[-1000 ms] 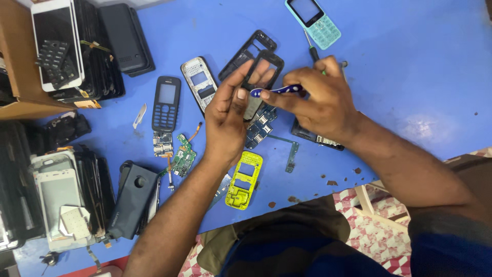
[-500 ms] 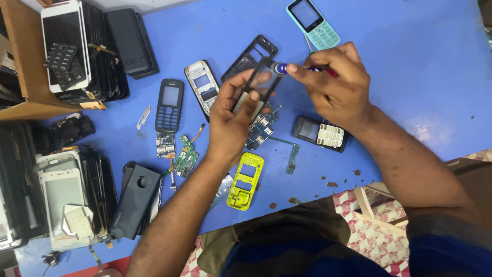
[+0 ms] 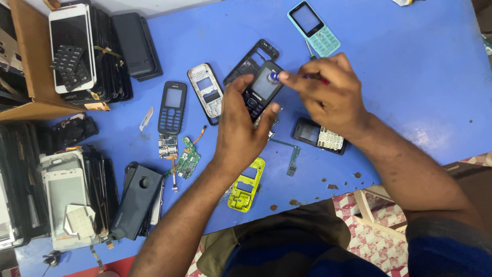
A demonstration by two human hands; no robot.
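A person seen from above, with 2 bare forearms and no watch, rings or gloves on the left hand [image 3: 238, 128] or right hand [image 3: 328, 95]. A dark blue sleeve covers the right upper arm. A dark blue shirt and olive-brown trousers show at the bottom edge.

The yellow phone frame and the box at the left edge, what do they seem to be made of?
Yellow frame: probably moulded plastic, with even colour, clean cut-out windows and a slight sheen. Box: cardboard, matt brown, with thin flat walls and a raw, lighter edge.
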